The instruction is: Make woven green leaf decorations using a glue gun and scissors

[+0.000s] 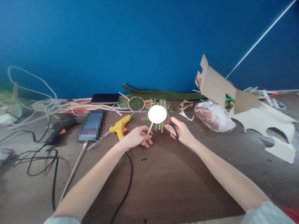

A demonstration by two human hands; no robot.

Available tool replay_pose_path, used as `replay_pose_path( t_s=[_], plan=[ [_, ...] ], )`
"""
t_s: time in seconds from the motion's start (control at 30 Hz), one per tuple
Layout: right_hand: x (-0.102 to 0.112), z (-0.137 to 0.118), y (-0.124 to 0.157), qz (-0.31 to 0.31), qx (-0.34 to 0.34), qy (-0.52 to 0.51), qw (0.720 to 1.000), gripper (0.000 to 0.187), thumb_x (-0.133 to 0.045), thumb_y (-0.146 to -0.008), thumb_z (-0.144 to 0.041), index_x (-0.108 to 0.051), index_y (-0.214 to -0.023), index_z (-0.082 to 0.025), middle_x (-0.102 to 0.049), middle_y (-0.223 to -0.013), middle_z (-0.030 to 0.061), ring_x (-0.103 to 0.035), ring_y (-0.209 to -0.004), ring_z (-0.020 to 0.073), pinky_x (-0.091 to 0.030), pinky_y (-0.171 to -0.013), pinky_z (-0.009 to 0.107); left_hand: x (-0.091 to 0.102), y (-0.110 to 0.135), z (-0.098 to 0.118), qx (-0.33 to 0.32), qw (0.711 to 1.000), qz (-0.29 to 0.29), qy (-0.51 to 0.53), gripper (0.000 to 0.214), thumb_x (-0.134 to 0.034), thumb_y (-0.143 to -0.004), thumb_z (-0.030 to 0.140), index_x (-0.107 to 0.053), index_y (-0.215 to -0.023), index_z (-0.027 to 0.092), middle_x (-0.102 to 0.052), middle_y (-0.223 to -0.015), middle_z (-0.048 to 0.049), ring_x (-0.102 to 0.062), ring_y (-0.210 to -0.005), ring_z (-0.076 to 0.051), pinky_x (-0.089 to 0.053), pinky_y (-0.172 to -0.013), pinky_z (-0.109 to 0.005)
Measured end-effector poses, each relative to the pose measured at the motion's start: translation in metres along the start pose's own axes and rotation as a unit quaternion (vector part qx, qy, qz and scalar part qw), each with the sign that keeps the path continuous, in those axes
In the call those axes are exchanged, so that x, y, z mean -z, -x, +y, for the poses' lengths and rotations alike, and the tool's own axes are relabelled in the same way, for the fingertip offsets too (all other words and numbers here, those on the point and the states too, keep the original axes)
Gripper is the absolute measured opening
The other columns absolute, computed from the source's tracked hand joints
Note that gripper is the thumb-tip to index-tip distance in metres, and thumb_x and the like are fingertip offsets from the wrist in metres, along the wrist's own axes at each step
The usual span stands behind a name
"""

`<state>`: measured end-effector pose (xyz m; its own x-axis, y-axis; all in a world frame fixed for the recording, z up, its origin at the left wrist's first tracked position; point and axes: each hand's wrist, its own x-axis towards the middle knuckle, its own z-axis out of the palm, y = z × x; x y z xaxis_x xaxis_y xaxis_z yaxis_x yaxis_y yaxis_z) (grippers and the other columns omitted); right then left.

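Note:
My left hand (144,136) pinches a thin wooden stick (149,130). At the stick's upper end is a white paper disc (157,114), facing me. Green leaf strips (162,127) stick out past the disc's edge at the top, left and bottom, behind it. In my right hand (177,128) is a pair of scissors (173,125) with dark handles, its blades pointing up along the disc's right edge. How far the blades are apart is too small to tell. Just to the left lies a yellow glue gun (120,126) with an orange trigger.
Round woven-leaf fans (136,104) lie behind, near a dark phone (105,98) and long green leaves (163,95). On the left are another phone (92,126), a black glue gun (62,129) and tangled cables. To the right sit a plastic bag (213,116), cardboard (218,82) and cut white card (280,140).

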<state>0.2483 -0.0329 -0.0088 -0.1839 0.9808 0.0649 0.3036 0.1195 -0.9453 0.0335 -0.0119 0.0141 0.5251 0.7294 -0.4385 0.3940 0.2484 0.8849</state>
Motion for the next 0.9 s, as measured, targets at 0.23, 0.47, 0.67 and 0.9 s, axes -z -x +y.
replay_pose_path(
  t_s=[0.23,0.47,0.67,0.9],
  plan=[
    [-0.0013,0.0017,0.0004,0.002,0.001,0.019,1.000,0.038,-0.057,-0.076,-0.054,-0.040,-0.073,-0.021,-0.037,-0.048,-0.0095,-0.042,-0.035,0.0063,-0.029,-0.038,0.020,0.0014,-0.0013,-0.0003,-0.004,0.999,-0.016,0.032,0.022,-0.054,-0.081,0.035,-0.055,-0.084,0.013,-0.066,-0.062,-0.0038,-0.061,-0.050,-0.012,-0.046,-0.052,-0.022],
    [-0.0016,0.0045,-0.0003,-0.014,-0.021,-0.033,0.999,0.038,-0.059,-0.075,-0.054,-0.039,-0.075,-0.021,-0.036,-0.051,-0.0097,-0.040,-0.032,0.0055,-0.026,-0.033,0.019,0.0027,-0.0028,-0.0003,-0.006,1.000,-0.006,0.023,0.020,-0.052,-0.082,0.032,-0.056,-0.079,0.013,-0.065,-0.061,-0.0034,-0.060,-0.049,-0.010,-0.045,-0.052,-0.022],
    [0.0009,0.0011,-0.0013,-0.008,-0.010,-0.048,0.999,0.040,-0.059,-0.074,-0.055,-0.038,-0.073,-0.020,-0.036,-0.054,-0.0094,-0.041,-0.033,0.0046,-0.028,-0.035,0.020,0.0041,-0.0038,-0.0043,-0.016,1.000,-0.015,0.011,0.022,-0.053,-0.080,0.034,-0.057,-0.076,0.013,-0.063,-0.058,-0.0024,-0.058,-0.048,-0.009,-0.043,-0.050,-0.019],
    [0.0031,-0.0038,-0.0015,-0.019,-0.015,-0.063,0.998,0.045,-0.061,-0.070,-0.057,-0.035,-0.072,-0.021,-0.034,-0.059,-0.0086,-0.039,-0.034,0.0038,-0.027,-0.034,0.021,0.0063,-0.0034,-0.0051,-0.030,0.999,-0.031,-0.021,0.025,-0.053,-0.079,0.038,-0.055,-0.074,0.014,-0.063,-0.057,-0.0023,-0.058,-0.048,-0.010,-0.041,-0.049,-0.020]
  ],
)
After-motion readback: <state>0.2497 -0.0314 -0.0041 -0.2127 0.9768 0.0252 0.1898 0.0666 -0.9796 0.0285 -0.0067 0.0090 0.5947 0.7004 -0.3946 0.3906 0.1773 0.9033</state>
